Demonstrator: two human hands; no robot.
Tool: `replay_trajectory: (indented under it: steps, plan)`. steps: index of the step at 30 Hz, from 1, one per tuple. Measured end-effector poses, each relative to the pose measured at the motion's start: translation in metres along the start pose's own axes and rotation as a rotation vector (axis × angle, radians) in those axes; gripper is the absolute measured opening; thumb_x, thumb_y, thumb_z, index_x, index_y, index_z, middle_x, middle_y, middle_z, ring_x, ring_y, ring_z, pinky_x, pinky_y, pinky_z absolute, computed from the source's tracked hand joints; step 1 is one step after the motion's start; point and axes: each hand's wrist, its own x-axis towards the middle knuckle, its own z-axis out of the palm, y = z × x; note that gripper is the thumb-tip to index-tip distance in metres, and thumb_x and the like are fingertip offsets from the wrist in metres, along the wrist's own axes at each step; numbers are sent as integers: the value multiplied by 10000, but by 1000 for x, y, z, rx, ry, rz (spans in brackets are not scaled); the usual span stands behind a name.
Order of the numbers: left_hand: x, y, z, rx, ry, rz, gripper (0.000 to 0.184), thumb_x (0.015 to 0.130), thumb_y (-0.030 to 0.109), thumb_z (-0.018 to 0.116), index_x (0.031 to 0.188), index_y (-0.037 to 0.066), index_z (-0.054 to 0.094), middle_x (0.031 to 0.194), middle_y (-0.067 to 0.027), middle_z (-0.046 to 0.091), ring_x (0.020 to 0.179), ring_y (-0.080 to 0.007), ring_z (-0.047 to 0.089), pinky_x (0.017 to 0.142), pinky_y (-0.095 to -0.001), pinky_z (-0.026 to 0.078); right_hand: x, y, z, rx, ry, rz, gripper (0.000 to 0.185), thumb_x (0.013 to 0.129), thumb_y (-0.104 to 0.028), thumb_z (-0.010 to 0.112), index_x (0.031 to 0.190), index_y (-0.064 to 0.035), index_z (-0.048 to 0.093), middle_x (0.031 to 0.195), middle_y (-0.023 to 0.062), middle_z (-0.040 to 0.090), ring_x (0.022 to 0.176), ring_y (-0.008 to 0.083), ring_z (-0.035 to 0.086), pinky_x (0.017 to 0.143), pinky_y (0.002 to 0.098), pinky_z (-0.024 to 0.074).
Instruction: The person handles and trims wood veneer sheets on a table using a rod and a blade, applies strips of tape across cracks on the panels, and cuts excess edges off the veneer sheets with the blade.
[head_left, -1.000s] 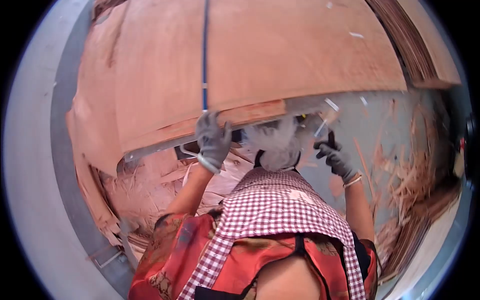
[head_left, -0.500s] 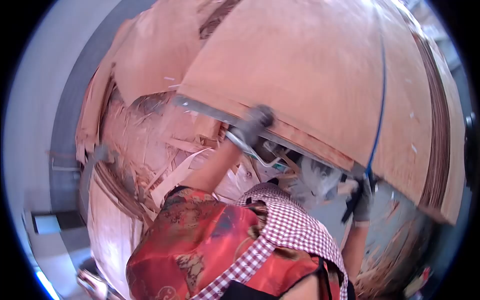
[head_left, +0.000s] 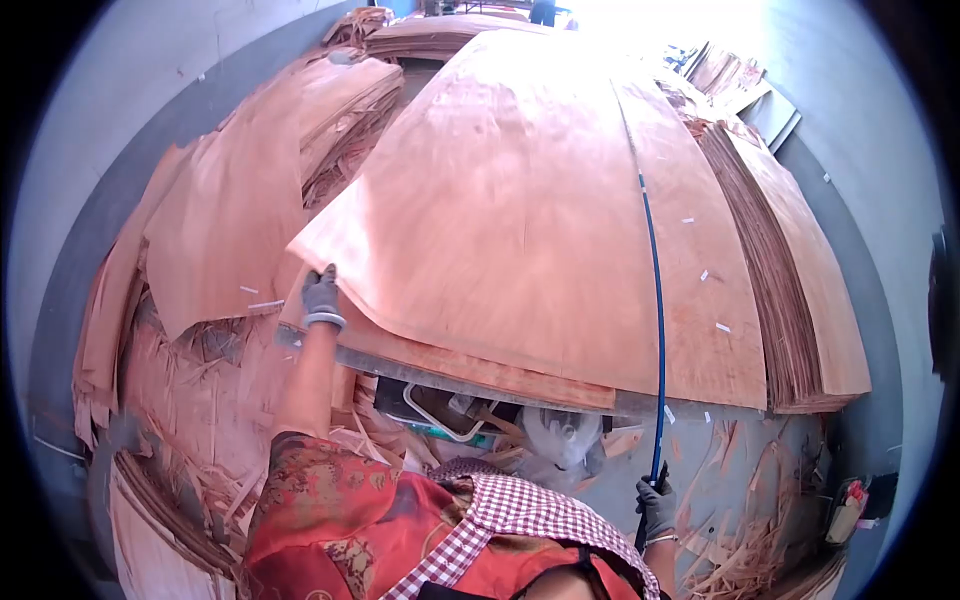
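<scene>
A broad, thin wood veneer sheet (head_left: 480, 220) lies over a stack, its near left corner raised and curling. At that corner my left hand (head_left: 321, 293), in a grey glove, pinches the sheet's edge. My right hand (head_left: 656, 508), also gloved in grey, is wrapped around the lower end of a long blue pole (head_left: 655, 290). The pole reaches forward over the right part of the stack, thinning toward its far tip. Beneath the raised sheet, the near edge of the veneer stack (head_left: 480, 372) shows.
More veneer piles stand on the left (head_left: 225, 190) and a tall stack (head_left: 765, 270) on the right. Torn veneer scraps (head_left: 190, 380) litter the floor. Below the stack's near edge are a metal handle (head_left: 440, 415) and clear plastic wrap (head_left: 560, 435). A grey wall (head_left: 860, 150) runs along the right.
My left hand has moved left from the stack's front edge to the sheet's corner, which is now raised. My right hand still holds the pole, and the view has tilted up.
</scene>
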Motion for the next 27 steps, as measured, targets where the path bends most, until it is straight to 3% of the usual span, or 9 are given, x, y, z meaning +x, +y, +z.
replay_trajectory:
  steps: [2,4,7,11,14,21,23,25,27]
  plan:
    - [-28,54,19,529,14,586,233,773,226,652,682,48,532,690,-154,577,704,-313,552,651,-397,427,2,-2,5,1,39,-6,167,768,-99,689,891,-55,584,637,7,539,474,118,520,369,253,425]
    - [-59,79,59,316,-16,913,123,781,160,602,801,43,570,807,-152,592,732,-334,553,731,-416,439,10,6,3,-13,46,-13,164,778,-116,684,879,-55,571,648,11,543,487,121,531,377,257,436]
    - [-120,120,102,425,-440,1112,179,698,77,562,869,32,586,931,-148,613,819,-333,582,716,-429,464,8,6,6,-13,13,3,172,789,-142,676,877,-58,555,666,15,547,502,122,542,389,256,448]
    - [-199,129,142,848,-700,1279,130,686,81,563,814,81,582,871,-91,585,801,-256,585,641,-371,462,8,11,6,61,61,-69,179,803,-177,672,874,-61,556,649,11,543,490,115,533,390,241,429]
    - [-228,114,149,884,-875,1356,126,691,102,564,815,101,587,854,-72,573,799,-225,574,632,-347,452,-6,-4,15,-17,196,-57,177,798,-193,685,838,-72,563,596,-7,515,449,99,498,376,228,386]
    - [-231,101,136,721,-1315,1077,117,761,97,541,851,39,588,910,-150,583,834,-301,593,719,-399,489,-52,4,34,-209,184,-194,259,758,-201,740,684,-110,509,553,-50,473,445,37,383,401,202,301]
    - [-206,85,149,354,-1275,826,139,778,104,572,884,14,574,893,-174,583,828,-322,590,717,-370,490,-64,20,41,-132,136,-215,223,767,-167,733,703,-93,533,567,-51,484,479,29,390,430,199,306]
    - [-189,139,135,186,-899,865,186,802,140,625,911,3,563,882,-153,597,785,-281,599,686,-338,483,-78,18,48,-132,-7,-40,173,787,-152,710,766,-62,564,638,-44,506,546,53,426,497,220,366]
    - [-173,163,134,69,-716,645,235,791,138,636,983,33,551,880,-151,592,742,-283,597,654,-367,481,-90,20,58,-23,-181,122,123,822,-118,661,895,-45,594,759,-22,562,662,78,498,607,226,434]
